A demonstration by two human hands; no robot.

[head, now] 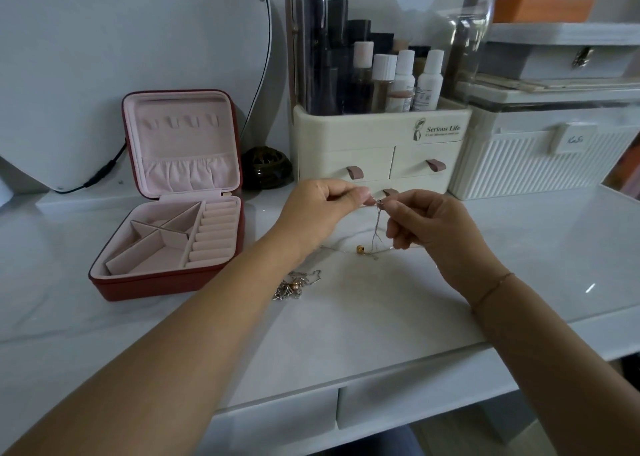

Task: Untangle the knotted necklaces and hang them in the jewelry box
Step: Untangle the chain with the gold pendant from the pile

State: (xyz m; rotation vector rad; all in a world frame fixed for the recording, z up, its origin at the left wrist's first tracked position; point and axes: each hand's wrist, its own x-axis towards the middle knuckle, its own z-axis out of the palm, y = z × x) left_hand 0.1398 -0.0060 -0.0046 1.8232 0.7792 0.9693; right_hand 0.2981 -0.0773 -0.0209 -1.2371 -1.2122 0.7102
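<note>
Grip: left hand (322,210) and right hand (429,227) each pinch the thin chain (378,225) at its top, raised so the strands hang apart, probably to loosen the knot. Second tangle (294,284) lies on the table (381,317). Jewelry box (166,282) stands open, hooks (183,121) bare.

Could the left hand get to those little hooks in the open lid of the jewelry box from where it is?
Probably yes. The jewelry box stands open, lid upright, left of the left hand; its hooks face forward and nothing stands between. That hand is pinching the chain, though.
</note>
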